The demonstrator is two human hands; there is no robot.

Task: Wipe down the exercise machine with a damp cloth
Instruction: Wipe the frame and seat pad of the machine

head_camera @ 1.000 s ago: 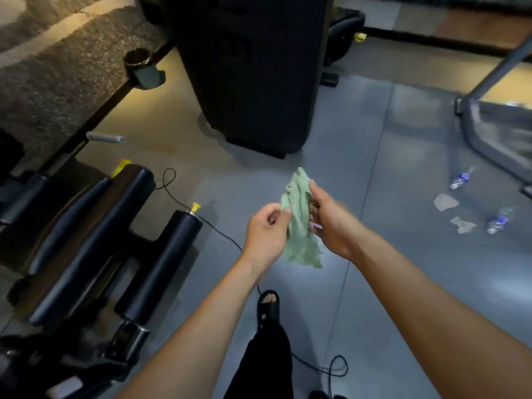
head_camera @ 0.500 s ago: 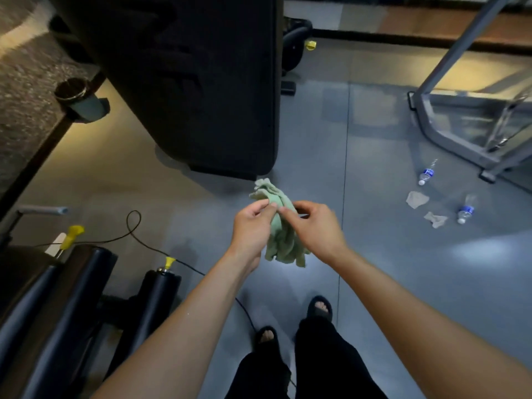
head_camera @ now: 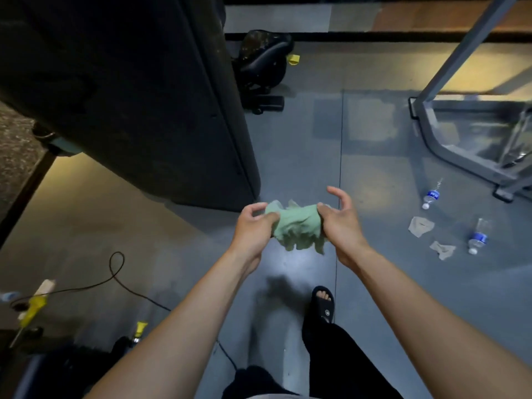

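Both forearms reach forward and slightly inward from the bottom of the view, wrists level, meeting at about mid-frame above the grey floor (head_camera: 374, 283). The left hand (head_camera: 253, 228) has its grip clenched on the left end of the green cloth (head_camera: 296, 228), thumb on top and fingers curled beneath. The right hand (head_camera: 341, 223) holds the right end against its palm with the thumb and lower fingers, while its upper fingers curve up loosely off the fabric. The cloth is bunched and stretched between the two hands, its lower edge hanging free. Beyond and to the left stands the tall dark panel of the exercise machine (head_camera: 138, 96), apart from the cloth. Two plastic bottles (head_camera: 478, 237) lie on the floor to the right.
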